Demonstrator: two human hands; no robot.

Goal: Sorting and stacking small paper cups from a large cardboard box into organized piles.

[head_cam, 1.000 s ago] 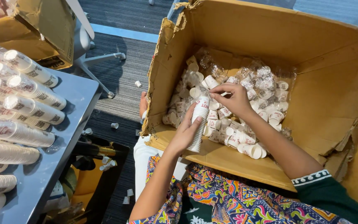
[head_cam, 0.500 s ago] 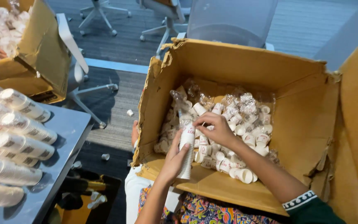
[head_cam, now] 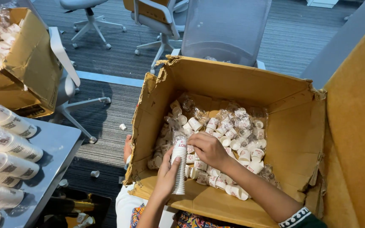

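Fingers of the left hand [head_cam: 167,175] clamp a stack of paper cups [head_cam: 178,168] upright inside the cardboard box [head_cam: 216,80], while the right hand [head_cam: 208,148] pinches its top.

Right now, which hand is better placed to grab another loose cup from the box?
Right. The right hand hovers at the top of the cup stack, directly over the loose cups in the cardboard box. The left hand is wrapped around the stack, holding it upright.
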